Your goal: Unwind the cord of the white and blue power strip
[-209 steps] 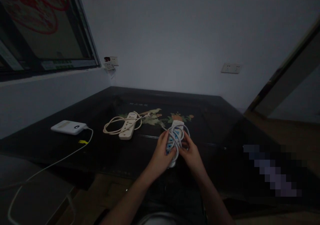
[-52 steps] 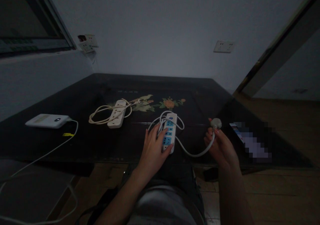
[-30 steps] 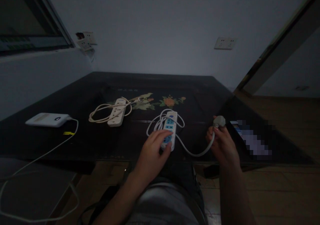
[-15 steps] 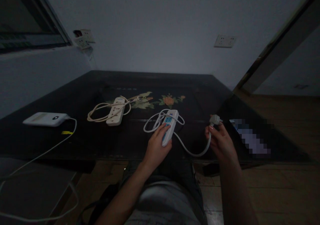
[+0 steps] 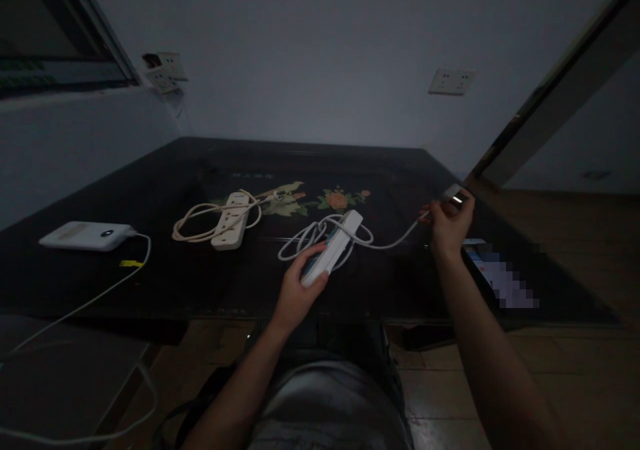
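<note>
My left hand (image 5: 300,283) is closed round the near end of a white power strip (image 5: 336,247), which is tilted on its side so that its blue socket face turns to the left. Loops of the strip's white cord (image 5: 300,242) lie around and across it. From there the cord runs right to my right hand (image 5: 449,227), raised over the right part of the table. Its fingers grip the plug (image 5: 454,195) at the cord's end, with shiny metal prongs showing. The fingers partly cover the plug.
On the dark table (image 5: 200,170) lies a second white power strip (image 5: 231,223) with a cream cord. A white power bank (image 5: 85,235) with a cable is at far left, a phone (image 5: 500,277) at right. Wall sockets (image 5: 451,81) are behind the table.
My right hand has moved away and up with the plug, drawing the cord straighter. My left hand has tipped the power strip onto its side and shifted slightly left.
</note>
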